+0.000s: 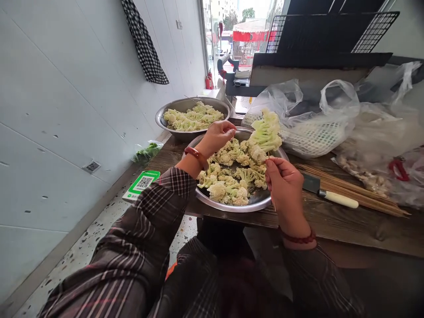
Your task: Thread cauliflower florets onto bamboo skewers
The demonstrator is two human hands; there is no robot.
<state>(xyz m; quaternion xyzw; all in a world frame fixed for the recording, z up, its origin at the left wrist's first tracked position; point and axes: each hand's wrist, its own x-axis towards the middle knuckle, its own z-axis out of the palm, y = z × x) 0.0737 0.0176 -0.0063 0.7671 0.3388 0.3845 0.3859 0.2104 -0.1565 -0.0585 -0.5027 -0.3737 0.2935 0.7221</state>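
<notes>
My right hand (285,183) is closed on a thin wooden skewer (274,203), with pale green-white cauliflower pieces (266,132) threaded above the fingers. My left hand (217,140) hovers over the near metal bowl (233,208), thumb and fingertips drawn together; whatever may be between them is too small to make out. Loose cauliflower florets (228,187) lie in that bowl below both hands. Behind it, a second metal bowl (162,121) holds more cauliflower (195,118), with thin skewers showing among the pieces.
Right of the near bowl lie a knife (339,198) with a pale handle and a bundle of bamboo skewers (361,192) on the wooden table (338,225). Plastic bags (311,128) crowd the back right. A green QR-code sign (141,183) is at the left, near the wall (66,110).
</notes>
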